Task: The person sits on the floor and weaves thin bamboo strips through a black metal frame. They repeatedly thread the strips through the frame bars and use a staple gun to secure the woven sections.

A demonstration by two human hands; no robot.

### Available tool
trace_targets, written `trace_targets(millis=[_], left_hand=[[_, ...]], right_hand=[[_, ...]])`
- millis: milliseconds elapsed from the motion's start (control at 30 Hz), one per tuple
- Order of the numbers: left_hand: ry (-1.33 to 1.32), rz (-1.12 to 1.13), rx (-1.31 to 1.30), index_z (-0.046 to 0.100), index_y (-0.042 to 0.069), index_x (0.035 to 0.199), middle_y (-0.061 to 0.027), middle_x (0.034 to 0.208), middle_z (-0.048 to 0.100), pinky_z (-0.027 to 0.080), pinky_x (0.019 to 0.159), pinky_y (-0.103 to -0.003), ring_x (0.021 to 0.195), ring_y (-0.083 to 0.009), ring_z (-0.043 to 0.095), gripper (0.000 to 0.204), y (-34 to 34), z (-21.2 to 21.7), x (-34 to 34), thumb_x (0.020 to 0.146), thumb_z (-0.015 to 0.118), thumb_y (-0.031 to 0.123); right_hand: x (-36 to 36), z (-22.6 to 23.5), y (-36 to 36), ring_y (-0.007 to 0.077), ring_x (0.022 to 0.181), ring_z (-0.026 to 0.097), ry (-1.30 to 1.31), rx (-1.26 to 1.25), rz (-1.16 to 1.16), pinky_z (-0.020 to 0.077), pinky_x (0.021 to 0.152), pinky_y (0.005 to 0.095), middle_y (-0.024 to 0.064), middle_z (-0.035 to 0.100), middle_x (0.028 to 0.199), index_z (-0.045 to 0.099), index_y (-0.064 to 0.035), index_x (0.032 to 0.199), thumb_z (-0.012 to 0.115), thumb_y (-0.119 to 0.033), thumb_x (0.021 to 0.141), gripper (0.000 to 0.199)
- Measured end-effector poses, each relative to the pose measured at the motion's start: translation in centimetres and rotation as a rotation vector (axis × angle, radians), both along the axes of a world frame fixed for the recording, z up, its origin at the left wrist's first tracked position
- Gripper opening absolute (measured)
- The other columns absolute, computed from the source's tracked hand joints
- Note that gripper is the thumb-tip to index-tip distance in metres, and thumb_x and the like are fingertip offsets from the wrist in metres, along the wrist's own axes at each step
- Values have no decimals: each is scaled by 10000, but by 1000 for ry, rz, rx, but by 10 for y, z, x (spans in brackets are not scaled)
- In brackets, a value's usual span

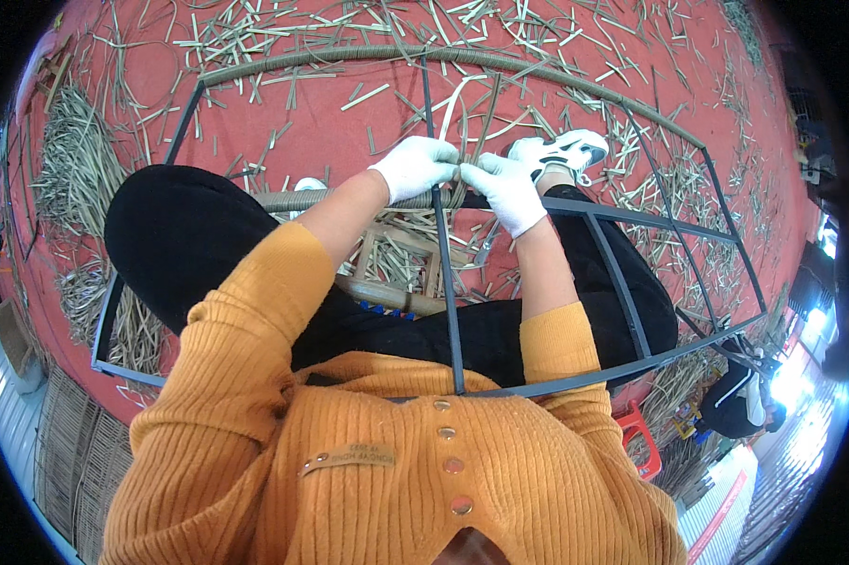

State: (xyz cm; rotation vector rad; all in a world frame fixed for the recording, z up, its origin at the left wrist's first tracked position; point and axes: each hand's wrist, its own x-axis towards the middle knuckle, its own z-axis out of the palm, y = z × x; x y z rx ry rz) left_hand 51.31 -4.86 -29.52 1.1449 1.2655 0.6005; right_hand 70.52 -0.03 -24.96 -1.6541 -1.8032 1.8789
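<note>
A dark metal frame (448, 292) lies across my lap, its far bar (316, 55) wrapped in greenish plant-fibre strips. The middle bar's wrapping (288, 201) runs from the left as far as my hands. In a white glove, my left hand (418, 169) is closed at that bar, beside the thin upright rod. Just to its right, my white-gloved right hand (506, 190) pinches at the same spot, fingertips nearly meeting the left ones. Loose strips (488, 118) rise away from between the hands. My fingers partly cover the strip where it meets the bar.
Cut strips (246, 33) litter the red floor (349, 122). Bundles of strips (81, 165) are heaped at the left. A small wooden stool (401, 299) stands beneath the frame. At the right are a red plastic stool (639, 438) and another person (740, 400).
</note>
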Motion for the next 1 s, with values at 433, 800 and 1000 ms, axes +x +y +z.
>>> trace_targets(millis=[433, 800, 1000], left_hand=[[216, -132, 112, 728, -18, 964, -218, 1161, 684, 484, 992, -402, 1151, -347, 632, 275, 3, 0, -1, 899, 655, 238], [281, -187, 123, 734, -18, 973, -240, 1182, 678, 463, 1036, -417, 1189, -385, 605, 297, 5, -4, -1, 903, 653, 259], [248, -246, 131, 737, -1, 1006, -258, 1334, 604, 422, 1087, -408, 1275, -378, 556, 297, 6, -4, -5, 897, 648, 261]], right_hand=[[-1, 0, -1, 85, 674, 478, 59, 38, -15, 409, 625, 294, -7, 572, 690, 705, 11, 844, 729, -277, 893, 293], [-1, 0, -1, 95, 655, 482, 50, 77, -10, 408, 608, 306, 12, 568, 672, 680, 18, 809, 731, -268, 889, 302], [-4, -8, 0, 112, 682, 598, -47, 162, -17, 479, 647, 293, 68, 698, 745, 748, 21, 918, 763, -279, 846, 308]])
